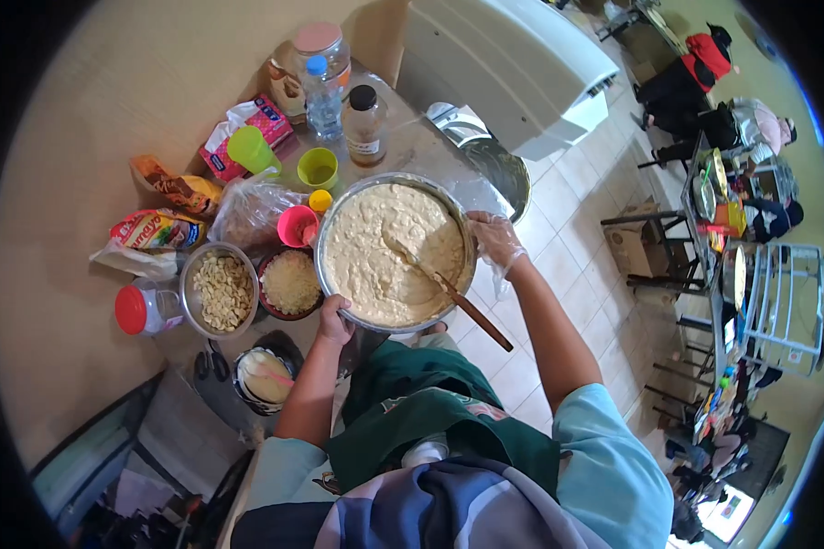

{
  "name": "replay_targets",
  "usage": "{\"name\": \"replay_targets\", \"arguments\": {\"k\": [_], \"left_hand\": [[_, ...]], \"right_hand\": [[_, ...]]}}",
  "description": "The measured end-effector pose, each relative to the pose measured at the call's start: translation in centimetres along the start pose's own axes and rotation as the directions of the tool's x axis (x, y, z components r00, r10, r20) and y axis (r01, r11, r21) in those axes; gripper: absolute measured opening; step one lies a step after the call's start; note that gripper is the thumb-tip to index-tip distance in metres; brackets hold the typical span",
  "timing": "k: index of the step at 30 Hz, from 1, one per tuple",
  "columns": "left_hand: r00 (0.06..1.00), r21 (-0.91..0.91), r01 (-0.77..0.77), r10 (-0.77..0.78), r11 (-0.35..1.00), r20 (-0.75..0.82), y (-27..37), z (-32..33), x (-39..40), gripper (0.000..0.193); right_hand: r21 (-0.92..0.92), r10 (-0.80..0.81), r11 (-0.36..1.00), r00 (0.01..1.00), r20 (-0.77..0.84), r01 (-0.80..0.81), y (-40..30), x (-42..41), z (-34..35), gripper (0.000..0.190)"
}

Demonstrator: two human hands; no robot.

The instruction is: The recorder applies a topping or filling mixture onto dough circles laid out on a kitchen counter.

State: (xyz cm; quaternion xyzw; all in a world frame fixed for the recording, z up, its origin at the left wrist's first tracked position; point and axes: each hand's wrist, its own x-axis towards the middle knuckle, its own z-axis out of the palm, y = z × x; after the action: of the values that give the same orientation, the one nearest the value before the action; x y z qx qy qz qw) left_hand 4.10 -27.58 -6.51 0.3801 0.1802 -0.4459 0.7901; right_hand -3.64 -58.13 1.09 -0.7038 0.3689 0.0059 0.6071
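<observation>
A large metal bowl (324,287) of thick cream-coloured mixture is held between my two hands, partly over the table's edge. My left hand (335,320), bare, grips its lower left rim. On the right rim is my right hand (496,240), in a clear plastic glove. A wooden-handled spatula (477,318) rests in the mixture, its handle sticking out over the rim. Left of the bowl stand a dish of grated cheese-like shreds (291,283) and a metal bowl of sliced pale pieces (222,291). A smaller bowl of creamy mixture (264,376) holds a pink utensil.
Green cups (318,169), a pink cup (297,226), a plastic bottle (324,103), a dark-capped jar (365,130) and a red-lidded jar (132,310) crowd the table. Black scissors (211,360) lie near its left edge. A white appliance (494,62) stands beyond; people are at far-right tables.
</observation>
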Motion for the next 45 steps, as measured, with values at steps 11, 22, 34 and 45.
{"name": "replay_targets", "arguments": {"k": [11,22,34,45], "left_hand": [[0.975,0.142,-0.057,0.025,0.988,0.219,0.0,10.0,-6.5,0.081],[0.577,0.475,-0.791,0.209,0.386,0.790,-7.8,18.2,9.0,0.060],[0.360,0.591,-0.122,-0.519,0.798,0.775,-18.9,37.2,6.6,0.060],[0.120,0.899,-0.044,-0.891,0.436,0.438,-42.1,42.5,-9.9,0.059]], "right_hand": [[-0.250,-0.106,0.966,0.980,-0.170,0.062,-5.4,-15.6,-7.7,0.036],[-0.329,-0.520,0.851,0.574,-0.632,0.410,6.3,-19.2,-8.5,0.022],[-0.589,-0.586,0.755,0.106,-0.803,-0.287,4.6,-32.0,-16.0,0.013],[0.063,-0.076,0.529,-0.122,-0.990,-0.846,12.9,-55.9,-15.2,0.021]]}}
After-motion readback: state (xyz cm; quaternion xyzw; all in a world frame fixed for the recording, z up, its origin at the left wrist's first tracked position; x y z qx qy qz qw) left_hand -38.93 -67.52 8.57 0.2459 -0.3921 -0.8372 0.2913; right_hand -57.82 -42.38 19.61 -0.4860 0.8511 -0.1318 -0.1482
